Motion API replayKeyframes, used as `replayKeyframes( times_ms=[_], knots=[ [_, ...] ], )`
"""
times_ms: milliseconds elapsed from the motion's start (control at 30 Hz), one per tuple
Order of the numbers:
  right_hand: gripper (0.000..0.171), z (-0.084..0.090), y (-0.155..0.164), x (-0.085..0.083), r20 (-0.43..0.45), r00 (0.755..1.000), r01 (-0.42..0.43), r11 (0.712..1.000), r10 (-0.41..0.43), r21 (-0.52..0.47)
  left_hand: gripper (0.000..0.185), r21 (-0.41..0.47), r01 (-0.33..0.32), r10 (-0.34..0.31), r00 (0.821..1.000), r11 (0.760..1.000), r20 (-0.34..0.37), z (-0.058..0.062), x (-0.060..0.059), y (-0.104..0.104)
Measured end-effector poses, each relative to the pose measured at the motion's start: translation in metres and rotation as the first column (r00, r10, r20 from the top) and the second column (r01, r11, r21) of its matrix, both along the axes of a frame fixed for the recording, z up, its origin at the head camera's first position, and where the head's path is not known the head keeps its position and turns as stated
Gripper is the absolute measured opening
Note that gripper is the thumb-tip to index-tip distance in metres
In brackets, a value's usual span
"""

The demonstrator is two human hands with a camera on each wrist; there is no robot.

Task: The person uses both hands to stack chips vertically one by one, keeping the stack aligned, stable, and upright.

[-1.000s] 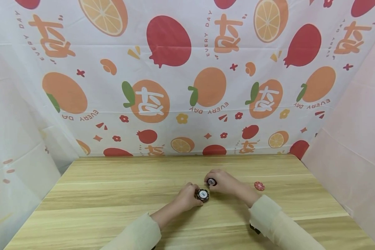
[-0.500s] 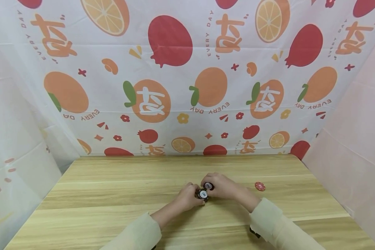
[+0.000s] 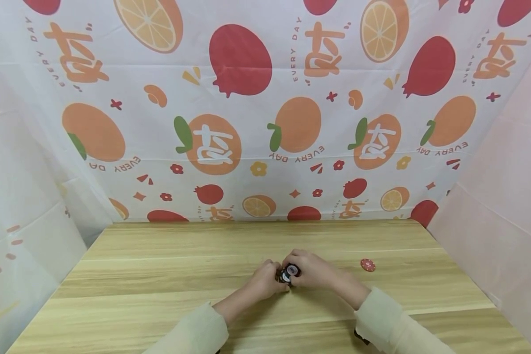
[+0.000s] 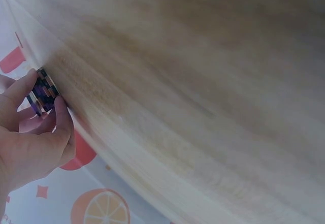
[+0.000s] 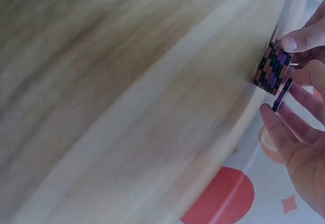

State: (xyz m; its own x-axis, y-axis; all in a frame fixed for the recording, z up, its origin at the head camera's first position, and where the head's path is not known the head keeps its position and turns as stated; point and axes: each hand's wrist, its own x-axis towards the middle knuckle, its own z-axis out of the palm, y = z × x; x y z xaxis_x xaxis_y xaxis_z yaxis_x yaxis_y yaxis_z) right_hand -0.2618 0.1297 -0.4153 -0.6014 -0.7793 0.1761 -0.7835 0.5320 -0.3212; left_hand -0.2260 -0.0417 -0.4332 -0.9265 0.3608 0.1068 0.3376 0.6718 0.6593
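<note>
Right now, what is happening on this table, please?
A person works on a stack of poker chips in the middle of a wooden table. The left hand grips the stack's side, while the right hand holds one chip tilted just above it. A single red chip lies apart, to the right.

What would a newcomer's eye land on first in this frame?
Probably both hands meeting mid-table: the left hand grips a stack of dark poker chips while the right hand holds one chip at its top. Next, a lone red chip lies to their right on the wooden table.
</note>
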Motion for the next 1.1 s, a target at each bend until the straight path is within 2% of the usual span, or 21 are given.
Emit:
replayKeyframes(
  times_ms=[333, 533, 1100],
  knots=[
    [0.029, -0.0021, -0.0034, 0.0051, -0.004, 1.000, -0.013, 1.000, 0.013, 0.009, 0.035, 0.008, 0.000, 0.000, 1.000, 1.000, 0.004, -0.0014, 0.0003, -0.0007],
    [0.029, -0.0038, -0.0031, 0.0059, -0.052, 0.998, -0.030, 0.999, 0.031, 0.013, 0.035, 0.008, 0.001, -0.001, 1.000, 1.000, 0.002, -0.0019, -0.0004, -0.0009],
    [0.028, -0.0038, -0.0059, 0.0099, -0.087, 0.996, -0.002, 1.000, 0.003, 0.012, 0.036, 0.009, -0.006, 0.006, 1.000, 1.000, 0.007, -0.0008, -0.0008, -0.0010]
  ],
)
